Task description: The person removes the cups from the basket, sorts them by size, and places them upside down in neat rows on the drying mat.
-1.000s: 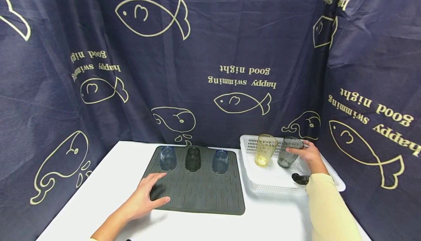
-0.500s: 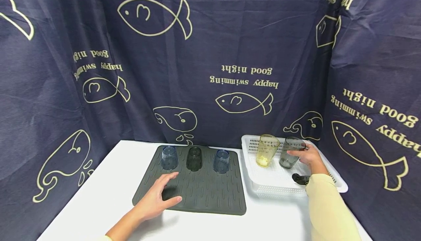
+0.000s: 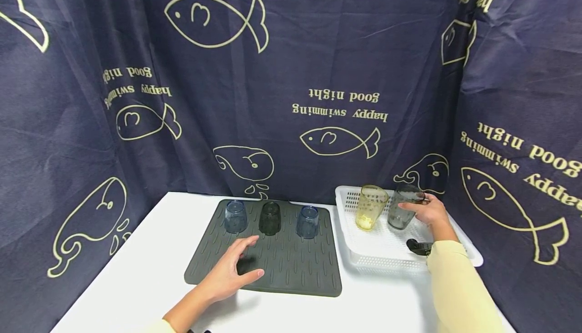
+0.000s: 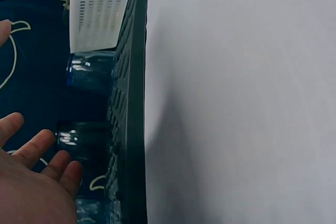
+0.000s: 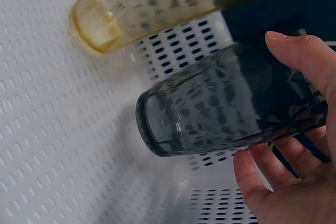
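Observation:
My right hand grips a grey see-through drinking glass near its rim, thumb on one side and fingers on the other. The glass is in the white basket, slightly tilted; I cannot tell whether its base touches the floor. A yellow glass stands to its left, also in the basket. Over the front of the dark grey drying mat my left hand hovers with fingers spread, holding nothing. Behind it, upside down on the mat, are a blue glass, a dark glass and another blue glass.
Mat and basket sit side by side on a white table. A black object shows at my right wrist, over the basket's front. A dark blue curtain with fish drawings encloses the back and sides.
My left hand has moved right along the front of the mat, staying spread. The grey glass has risen very slightly in my right hand.

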A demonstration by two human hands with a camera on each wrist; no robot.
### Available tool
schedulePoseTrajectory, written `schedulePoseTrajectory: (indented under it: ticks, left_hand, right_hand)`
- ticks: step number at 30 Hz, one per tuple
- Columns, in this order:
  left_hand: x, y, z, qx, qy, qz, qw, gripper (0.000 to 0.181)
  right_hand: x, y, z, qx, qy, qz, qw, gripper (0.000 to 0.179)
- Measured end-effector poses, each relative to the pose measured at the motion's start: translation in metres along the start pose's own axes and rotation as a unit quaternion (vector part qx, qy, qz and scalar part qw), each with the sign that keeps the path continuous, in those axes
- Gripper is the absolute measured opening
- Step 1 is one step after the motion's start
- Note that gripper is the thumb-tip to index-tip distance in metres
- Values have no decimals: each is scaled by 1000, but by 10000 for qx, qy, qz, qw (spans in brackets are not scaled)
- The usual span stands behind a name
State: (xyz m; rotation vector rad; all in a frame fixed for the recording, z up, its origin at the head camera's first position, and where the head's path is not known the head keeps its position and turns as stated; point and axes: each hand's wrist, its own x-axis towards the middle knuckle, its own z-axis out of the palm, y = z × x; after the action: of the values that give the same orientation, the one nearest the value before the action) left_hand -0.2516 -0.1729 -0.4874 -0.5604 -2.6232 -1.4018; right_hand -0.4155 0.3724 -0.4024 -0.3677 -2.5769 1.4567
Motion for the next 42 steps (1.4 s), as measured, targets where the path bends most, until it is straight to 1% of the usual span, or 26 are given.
schedulePoseTrajectory:
  ticks: [2, 7, 11, 16, 19, 23, 26, 32, 42]
  left_hand:
    - [1, 2, 1, -48, 3, 1, 10000, 76]
    - [5, 5, 5, -278, -37, 5, 9996, 75]
    - [6, 8, 8, -382, -85, 25, 9992, 76]
    - [8, 15, 12, -450, -8, 153, 9989, 76]
    - [9, 18, 14, -506, 55, 311, 9982, 76]
    - [10, 22, 17, -502, 94, 486, 9975, 74]
    - [11, 24, 18, -482, 111, 544, 9973, 73]
    - [14, 29, 21, -513, 106, 758, 9957, 74]
    - [20, 36, 25, -594, 173, 969, 9934, 72]
  right_hand:
    - [-3, -5, -1, -26, 41, -49, 10000, 89]
    - [-10, -12, -5, 140, -40, -153, 9998, 95]
    - [-19, -17, -8, 131, -31, -277, 9995, 95]
    - [-30, -21, -8, 81, 147, -462, 9988, 92]
    - [-37, -22, -7, 119, 350, -577, 9977, 90]
    - [-48, -23, -5, 319, 609, -820, 9943, 85]
    - [-57, -24, -2, 447, 676, -1074, 9909, 83]
    - [-73, -28, 2, 734, 656, -1479, 9841, 79]
    - [-104, -37, 20, 980, 326, -2184, 9704, 76]
